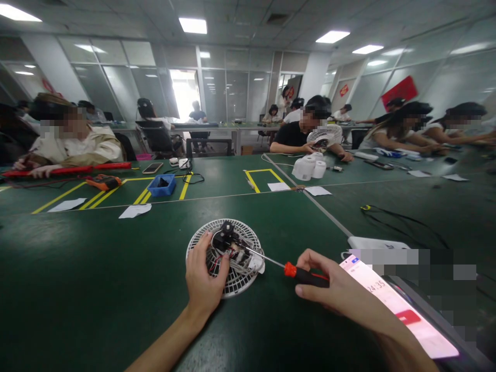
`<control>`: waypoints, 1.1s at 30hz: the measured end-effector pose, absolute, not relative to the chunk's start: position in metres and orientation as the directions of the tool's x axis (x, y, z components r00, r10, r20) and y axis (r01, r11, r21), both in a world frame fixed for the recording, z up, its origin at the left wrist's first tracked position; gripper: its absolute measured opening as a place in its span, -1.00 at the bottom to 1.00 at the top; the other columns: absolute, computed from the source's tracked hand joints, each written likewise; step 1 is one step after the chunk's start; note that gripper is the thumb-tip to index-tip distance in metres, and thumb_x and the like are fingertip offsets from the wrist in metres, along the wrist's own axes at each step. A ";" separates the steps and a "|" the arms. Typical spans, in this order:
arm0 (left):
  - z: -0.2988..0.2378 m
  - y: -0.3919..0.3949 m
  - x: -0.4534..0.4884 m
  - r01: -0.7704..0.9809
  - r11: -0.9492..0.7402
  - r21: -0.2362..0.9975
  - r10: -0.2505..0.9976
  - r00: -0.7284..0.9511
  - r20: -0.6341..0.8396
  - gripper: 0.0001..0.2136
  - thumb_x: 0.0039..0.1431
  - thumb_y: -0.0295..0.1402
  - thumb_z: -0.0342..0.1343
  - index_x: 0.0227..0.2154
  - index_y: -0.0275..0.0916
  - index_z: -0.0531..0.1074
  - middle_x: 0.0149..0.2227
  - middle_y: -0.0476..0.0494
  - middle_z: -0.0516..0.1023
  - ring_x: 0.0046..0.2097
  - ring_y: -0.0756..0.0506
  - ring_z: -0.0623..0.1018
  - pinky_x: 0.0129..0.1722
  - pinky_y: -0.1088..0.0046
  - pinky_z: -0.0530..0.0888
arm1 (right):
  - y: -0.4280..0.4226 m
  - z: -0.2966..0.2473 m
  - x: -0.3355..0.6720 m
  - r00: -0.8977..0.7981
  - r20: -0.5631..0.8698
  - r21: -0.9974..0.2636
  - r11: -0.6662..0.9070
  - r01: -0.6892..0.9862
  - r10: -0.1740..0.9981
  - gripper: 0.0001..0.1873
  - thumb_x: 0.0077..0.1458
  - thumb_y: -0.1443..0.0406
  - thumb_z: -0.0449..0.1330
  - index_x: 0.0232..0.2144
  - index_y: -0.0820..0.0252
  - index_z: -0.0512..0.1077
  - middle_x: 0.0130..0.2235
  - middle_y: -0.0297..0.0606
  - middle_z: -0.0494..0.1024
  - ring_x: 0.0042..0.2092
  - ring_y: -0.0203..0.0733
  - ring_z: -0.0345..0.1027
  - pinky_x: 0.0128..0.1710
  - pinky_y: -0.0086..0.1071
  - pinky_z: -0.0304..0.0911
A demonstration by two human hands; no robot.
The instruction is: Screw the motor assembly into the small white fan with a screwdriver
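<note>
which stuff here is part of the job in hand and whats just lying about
Seemingly in the job:
white fan assembly, held by left hand
red-and-black screwdriver, in right hand

Seemingly lying about:
lit smartphone
blue tray
paper sheets

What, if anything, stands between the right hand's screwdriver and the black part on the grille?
Nothing visible: the right hand holds the screwdriver, its shaft running over the white grille toward the black part. The left hand is off that line.

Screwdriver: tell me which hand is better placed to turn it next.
Probably the right hand: it holds the screwdriver, which points at the fan, while the left hand is busy holding the fan.
</note>
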State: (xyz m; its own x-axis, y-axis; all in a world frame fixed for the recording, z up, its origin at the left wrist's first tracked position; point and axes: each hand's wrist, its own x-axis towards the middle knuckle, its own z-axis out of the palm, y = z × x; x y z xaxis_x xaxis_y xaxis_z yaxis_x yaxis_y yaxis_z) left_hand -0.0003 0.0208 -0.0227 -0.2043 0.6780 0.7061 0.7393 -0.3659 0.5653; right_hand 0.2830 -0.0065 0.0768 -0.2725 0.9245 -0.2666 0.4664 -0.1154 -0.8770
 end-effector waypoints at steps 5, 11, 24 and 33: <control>-0.023 0.021 -0.001 0.751 -0.371 0.547 0.673 -0.189 0.715 -0.50 0.25 -0.23 0.15 0.23 -0.11 0.26 0.20 -0.23 0.43 0.19 -0.24 0.44 0.19 0.10 0.38 | -0.002 0.077 0.280 -0.316 -0.315 -0.903 -0.181 0.390 0.895 -0.51 0.06 -0.11 0.30 -0.33 0.20 0.39 -0.46 -0.37 0.43 -0.46 -0.29 0.33 -0.54 -0.48 0.22; -0.022 0.022 0.000 0.741 -0.378 0.555 0.668 -0.196 0.718 -0.52 0.24 -0.24 0.15 0.20 -0.11 0.29 0.19 -0.23 0.44 0.19 -0.24 0.44 0.18 0.09 0.39 | 0.001 0.071 0.283 -0.308 -0.317 -0.886 -0.163 0.435 0.897 -0.53 0.19 -0.09 0.18 -0.24 0.23 0.44 -0.34 -0.29 0.48 -0.46 -0.35 0.30 -0.55 -0.50 0.14; -0.018 0.017 -0.016 0.632 -0.363 0.685 0.733 -0.260 0.629 -0.48 0.18 -0.29 0.18 0.21 -0.09 0.28 0.16 -0.18 0.42 0.13 -0.21 0.46 0.19 0.09 0.41 | -0.007 0.067 0.261 -0.376 -0.277 -0.936 -0.160 0.314 0.884 -0.58 0.15 -0.03 0.27 -0.25 0.22 0.44 -0.39 -0.36 0.46 -0.47 -0.34 0.34 -0.53 -0.50 0.23; -0.019 0.015 -0.019 0.659 -0.364 0.658 0.713 -0.258 0.653 -0.50 0.19 -0.30 0.17 0.20 -0.12 0.30 0.17 -0.20 0.43 0.17 -0.22 0.45 0.23 0.06 0.38 | 0.002 0.089 0.255 -0.308 -0.272 -0.847 -0.075 0.527 0.912 -0.61 0.14 -0.01 0.26 -0.18 0.17 0.45 -0.36 -0.34 0.51 -0.48 -0.33 0.32 -0.54 -0.47 0.17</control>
